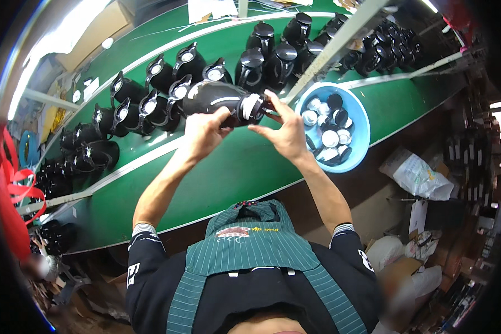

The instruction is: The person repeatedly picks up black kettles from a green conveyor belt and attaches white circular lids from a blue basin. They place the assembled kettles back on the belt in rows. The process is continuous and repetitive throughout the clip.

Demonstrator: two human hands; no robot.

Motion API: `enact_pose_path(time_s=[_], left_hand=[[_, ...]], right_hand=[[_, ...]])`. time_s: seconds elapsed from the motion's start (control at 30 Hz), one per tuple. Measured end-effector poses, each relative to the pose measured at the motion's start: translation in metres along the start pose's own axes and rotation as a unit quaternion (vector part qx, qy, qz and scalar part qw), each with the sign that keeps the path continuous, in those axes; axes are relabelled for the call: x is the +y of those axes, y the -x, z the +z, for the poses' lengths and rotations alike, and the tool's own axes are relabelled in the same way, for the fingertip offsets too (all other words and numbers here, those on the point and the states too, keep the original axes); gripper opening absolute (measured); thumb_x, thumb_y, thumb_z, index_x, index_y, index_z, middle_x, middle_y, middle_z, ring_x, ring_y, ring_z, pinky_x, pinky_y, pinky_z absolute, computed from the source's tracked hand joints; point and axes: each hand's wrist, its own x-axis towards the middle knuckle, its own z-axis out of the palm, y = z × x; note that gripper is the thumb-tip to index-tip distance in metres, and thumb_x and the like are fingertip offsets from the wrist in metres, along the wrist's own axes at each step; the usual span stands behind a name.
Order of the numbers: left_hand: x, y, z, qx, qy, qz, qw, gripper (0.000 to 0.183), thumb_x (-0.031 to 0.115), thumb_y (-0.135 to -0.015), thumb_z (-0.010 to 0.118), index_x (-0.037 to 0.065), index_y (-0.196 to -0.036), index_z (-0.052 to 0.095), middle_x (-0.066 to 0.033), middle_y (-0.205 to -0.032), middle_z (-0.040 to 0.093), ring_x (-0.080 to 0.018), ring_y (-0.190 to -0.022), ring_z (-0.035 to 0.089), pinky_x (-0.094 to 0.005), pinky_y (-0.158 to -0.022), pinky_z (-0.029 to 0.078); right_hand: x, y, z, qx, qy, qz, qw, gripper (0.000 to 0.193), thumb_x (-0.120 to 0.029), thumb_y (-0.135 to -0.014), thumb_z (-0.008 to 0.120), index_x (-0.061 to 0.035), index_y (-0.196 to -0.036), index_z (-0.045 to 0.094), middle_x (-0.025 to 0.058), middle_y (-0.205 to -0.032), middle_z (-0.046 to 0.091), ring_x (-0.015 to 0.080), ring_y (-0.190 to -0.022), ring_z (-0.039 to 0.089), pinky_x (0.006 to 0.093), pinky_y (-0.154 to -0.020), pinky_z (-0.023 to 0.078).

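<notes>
A glossy black vacuum jug is tilted on its side above the green bench, its white-and-black mouth end pointing right. My left hand is closed round the jug near its neck, thumb on top. At the mouth end, my right hand has thumb and fingers curved about the black rim, gripping it from the right; exactly what part lies under the fingertips is partly hidden. Just right of that hand stands a light blue basin holding several black and white round lids.
Rows of black jugs with white-centred open tops stand at left, and jugs with black tops behind. A pale metal post slants across the bench. A white plastic bag lies right of the bench.
</notes>
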Motion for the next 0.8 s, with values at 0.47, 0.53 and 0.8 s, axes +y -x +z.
enact_pose_path(time_s=[0.47,0.53,0.8], left_hand=[[-0.022,0.03,-0.038,-0.12,0.007,0.052,0.991,0.038,0.015,-0.073,0.084,0.012,-0.108,0.071,-0.0144,-0.084,0.075,-0.0365,-0.084,0.074,-0.047,-0.075,0.057],[-0.018,0.035,-0.026,-0.14,-0.067,0.038,0.987,0.035,0.016,-0.075,0.083,0.01,-0.105,0.066,-0.0146,-0.08,0.074,-0.036,-0.08,0.075,-0.0472,-0.072,0.058],[-0.017,0.046,0.006,-0.013,-0.111,0.076,0.991,0.01,0.009,-0.09,0.063,0.011,-0.099,0.059,-0.0119,-0.062,0.064,-0.0329,-0.059,0.071,-0.0447,-0.054,0.054]], right_hand=[[-0.007,0.018,0.026,-0.168,0.257,-0.272,0.912,0.077,-0.005,-0.075,0.081,-0.0026,-0.147,0.055,0.0265,-0.14,0.059,0.0408,-0.127,0.063,0.0438,-0.103,0.057],[-0.004,0.025,0.041,-0.114,0.084,-0.055,0.988,0.064,-0.026,-0.086,0.087,0.005,-0.135,0.059,0.0229,-0.116,0.073,0.0355,-0.105,0.075,0.0413,-0.085,0.064],[0.035,0.031,0.042,-0.107,-0.074,0.318,0.939,0.072,-0.064,-0.102,0.052,0.0048,-0.117,0.068,0.0195,-0.083,0.074,0.0404,-0.077,0.075,0.0453,-0.075,0.062]])
